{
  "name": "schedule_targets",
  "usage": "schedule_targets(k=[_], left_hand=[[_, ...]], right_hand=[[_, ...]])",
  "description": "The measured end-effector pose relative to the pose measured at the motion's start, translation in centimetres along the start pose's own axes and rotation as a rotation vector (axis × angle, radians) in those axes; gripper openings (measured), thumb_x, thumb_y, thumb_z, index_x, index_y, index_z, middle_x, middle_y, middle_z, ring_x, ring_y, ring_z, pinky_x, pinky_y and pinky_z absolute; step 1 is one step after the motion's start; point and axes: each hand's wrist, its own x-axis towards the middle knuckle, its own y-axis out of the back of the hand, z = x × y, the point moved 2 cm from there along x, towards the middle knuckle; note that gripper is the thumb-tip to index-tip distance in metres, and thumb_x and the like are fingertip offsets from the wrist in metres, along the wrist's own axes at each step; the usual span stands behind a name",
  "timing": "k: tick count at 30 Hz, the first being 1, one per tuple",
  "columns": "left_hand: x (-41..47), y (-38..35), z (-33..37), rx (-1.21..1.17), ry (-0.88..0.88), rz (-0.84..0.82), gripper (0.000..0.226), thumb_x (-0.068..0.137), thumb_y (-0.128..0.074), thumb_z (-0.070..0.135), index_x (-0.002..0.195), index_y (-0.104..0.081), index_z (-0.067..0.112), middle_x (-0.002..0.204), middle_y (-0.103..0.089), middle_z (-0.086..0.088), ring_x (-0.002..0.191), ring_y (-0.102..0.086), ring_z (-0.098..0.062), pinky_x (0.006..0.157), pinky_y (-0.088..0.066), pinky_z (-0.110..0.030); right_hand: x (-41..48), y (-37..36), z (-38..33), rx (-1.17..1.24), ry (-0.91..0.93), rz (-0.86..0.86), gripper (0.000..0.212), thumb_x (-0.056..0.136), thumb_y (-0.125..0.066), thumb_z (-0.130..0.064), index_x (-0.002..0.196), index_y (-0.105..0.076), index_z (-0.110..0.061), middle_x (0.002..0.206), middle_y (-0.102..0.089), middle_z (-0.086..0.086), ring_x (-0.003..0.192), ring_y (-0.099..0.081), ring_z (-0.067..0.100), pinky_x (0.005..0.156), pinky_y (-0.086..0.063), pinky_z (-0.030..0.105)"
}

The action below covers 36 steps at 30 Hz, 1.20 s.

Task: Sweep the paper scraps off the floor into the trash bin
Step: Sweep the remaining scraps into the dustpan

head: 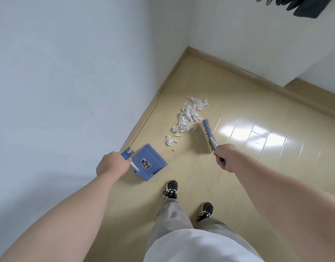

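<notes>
White crumpled paper scraps (pixel 188 115) lie in a loose pile on the pale wooden floor near the room's corner, with one stray ball (pixel 170 140) nearer to me. My right hand (pixel 225 157) grips the handle of a blue broom (pixel 208 132); its head rests on the floor just right of the pile. A blue dustpan (pixel 148 161) stands on the floor beside the left wall, and my left hand (pixel 112 164) holds its upright handle. No trash bin is in view.
White walls close in on the left and at the back, meeting in a corner (pixel 188 47) with a wooden skirting board. Dark clothing (pixel 303 6) hangs at the top right. My two feet in dark sneakers (pixel 170 189) stand behind the dustpan.
</notes>
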Motion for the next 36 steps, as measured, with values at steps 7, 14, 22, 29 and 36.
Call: schedule_targets(k=[7, 14, 22, 29, 36], left_hand=[[3.7, 0.7, -1.8, 0.059, -0.027, 0.015, 0.036, 0.089, -0.061, 0.048, 0.07, -0.06, 0.018, 0.071, -0.065, -0.001, 0.069, -0.062, -0.024, 0.057, -0.044, -0.026], [2.3, -1.7, -5.8, -0.051, 0.036, -0.023, 0.05, 0.092, -0.059, 0.054, 0.063, -0.058, 0.013, 0.063, -0.062, -0.005, 0.065, -0.061, -0.029, 0.055, -0.045, -0.029], [1.8, -2.4, -1.7, -0.097, -0.003, -0.01, 0.044, 0.093, -0.06, 0.046, 0.066, -0.059, 0.011, 0.063, -0.062, -0.004, 0.063, -0.062, -0.027, 0.058, -0.052, -0.034], [2.6, -2.6, 2.1, -0.16, -0.039, -0.019, 0.036, 0.092, -0.06, 0.042, 0.07, -0.059, 0.014, 0.068, -0.061, -0.003, 0.066, -0.061, -0.027, 0.054, -0.043, -0.026], [2.8, -2.4, 2.4, -0.157, -0.045, -0.001, 0.036, 0.094, -0.061, 0.041, 0.075, -0.059, 0.01, 0.067, -0.058, -0.002, 0.062, -0.055, -0.025, 0.052, -0.038, -0.026]], right_hand=[[1.2, -2.2, -2.8, -0.113, -0.062, -0.013, 0.011, 0.092, -0.054, -0.007, 0.102, -0.057, -0.01, 0.072, -0.045, 0.002, 0.046, -0.037, 0.01, 0.031, -0.03, 0.011], [2.1, -4.0, -3.3, -0.4, 0.028, -0.002, 0.012, 0.093, -0.056, -0.01, 0.104, -0.058, -0.006, 0.065, -0.048, 0.003, 0.044, -0.037, 0.011, 0.038, -0.029, 0.016], [2.0, -4.6, 0.8, -0.858, 0.13, 0.106, 0.021, 0.093, -0.051, -0.012, 0.111, -0.051, -0.001, 0.075, -0.053, 0.012, 0.052, -0.046, 0.02, 0.045, -0.038, 0.024], [-0.3, -3.3, 4.5, -1.06, 0.124, 0.02, 0.026, 0.094, -0.045, -0.015, 0.115, -0.053, -0.001, 0.071, -0.051, 0.012, 0.046, -0.042, 0.021, 0.042, -0.036, 0.023], [-4.5, -0.1, 3.9, -1.032, 0.185, -0.058, 0.029, 0.088, -0.05, -0.012, 0.111, -0.063, 0.001, 0.063, -0.044, 0.01, 0.042, -0.033, 0.019, 0.042, -0.027, 0.018]])
